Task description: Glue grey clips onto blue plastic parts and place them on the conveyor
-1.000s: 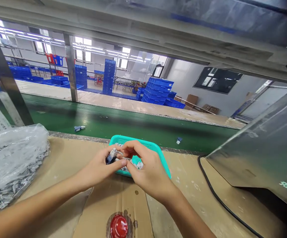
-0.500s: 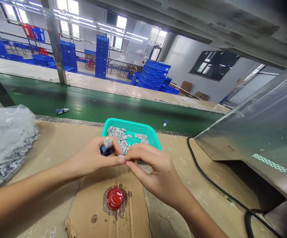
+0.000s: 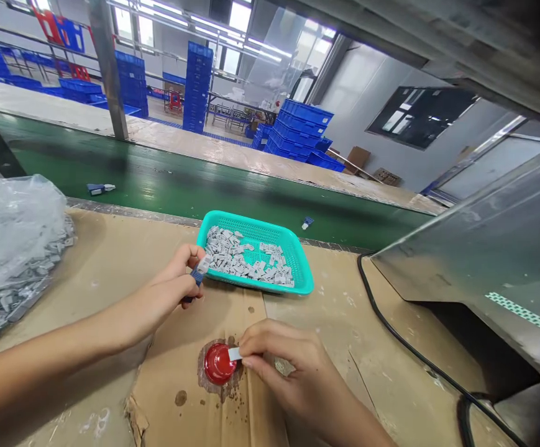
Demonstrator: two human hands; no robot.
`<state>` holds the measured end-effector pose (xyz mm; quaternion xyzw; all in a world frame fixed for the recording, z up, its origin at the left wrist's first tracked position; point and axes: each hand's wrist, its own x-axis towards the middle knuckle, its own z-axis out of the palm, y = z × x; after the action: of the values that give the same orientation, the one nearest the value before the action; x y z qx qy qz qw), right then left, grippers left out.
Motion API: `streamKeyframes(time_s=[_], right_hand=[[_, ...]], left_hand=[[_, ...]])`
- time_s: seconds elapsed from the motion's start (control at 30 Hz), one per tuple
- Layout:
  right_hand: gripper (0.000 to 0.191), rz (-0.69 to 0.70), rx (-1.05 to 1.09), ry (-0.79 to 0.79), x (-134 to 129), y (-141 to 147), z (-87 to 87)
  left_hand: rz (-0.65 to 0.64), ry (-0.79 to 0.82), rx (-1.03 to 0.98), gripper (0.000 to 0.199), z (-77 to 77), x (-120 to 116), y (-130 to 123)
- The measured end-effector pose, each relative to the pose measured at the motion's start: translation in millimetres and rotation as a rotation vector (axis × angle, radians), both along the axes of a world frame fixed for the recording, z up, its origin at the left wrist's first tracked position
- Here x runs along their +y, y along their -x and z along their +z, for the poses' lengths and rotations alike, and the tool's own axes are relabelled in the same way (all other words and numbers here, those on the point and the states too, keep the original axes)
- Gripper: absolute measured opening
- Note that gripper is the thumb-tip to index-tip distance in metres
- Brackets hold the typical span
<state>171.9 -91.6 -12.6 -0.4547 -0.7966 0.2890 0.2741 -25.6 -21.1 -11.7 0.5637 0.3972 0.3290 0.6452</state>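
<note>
A pale piece (image 3: 234,354) (seemingly light and stiff, best taken by one end) is pinched by the right hand (image 3: 292,367) at a red cup (image 3: 216,365), as a blue-and-grey part (image 3: 200,270) is gripped by the left hand (image 3: 171,290).

Left hand (image 3: 183,276) closed in a grip, right hand (image 3: 288,360) in a fingertip pinch, forearms angled inward.
</note>
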Motion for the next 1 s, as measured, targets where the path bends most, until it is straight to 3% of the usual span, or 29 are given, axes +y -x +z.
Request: streamKeyframes(time_s=[0.27, 0.47, 0.6, 0.73, 0.9, 1.0], right_hand=[[0.015, 0.036, -0.047, -0.103, -5, 4, -1.8], [0.019, 0.059, -0.118, -0.198, -4, 5, -4.3], [0.024, 0.083, -0.190, -0.236, -6, 6, -4.8], [0.028, 0.055, -0.267, -0.259, -8, 9, -2.7], [0.019, 0.048, -0.102, -0.215, -6, 4, 16.8], [0.016, -0.068, 0.076, -0.155, -4, 1, 34.1]], left_hand=[[-0.028, 0.203, -0.085, 0.028, 9.4, -12, -6], [-0.137, 0.082, -0.179, 0.022, 5.6, -9, -6], [-0.234, 0.100, -0.181, 0.022, 4.0, -8, -6], [-0.147, 0.113, -0.182, 0.018, 5.1, -8, -6], [-0.123, 0.123, -0.167, 0.022, 5.6, -8, -4], [-0.135, 0.123, -0.130, 0.025, 5.0, -9, -4]])
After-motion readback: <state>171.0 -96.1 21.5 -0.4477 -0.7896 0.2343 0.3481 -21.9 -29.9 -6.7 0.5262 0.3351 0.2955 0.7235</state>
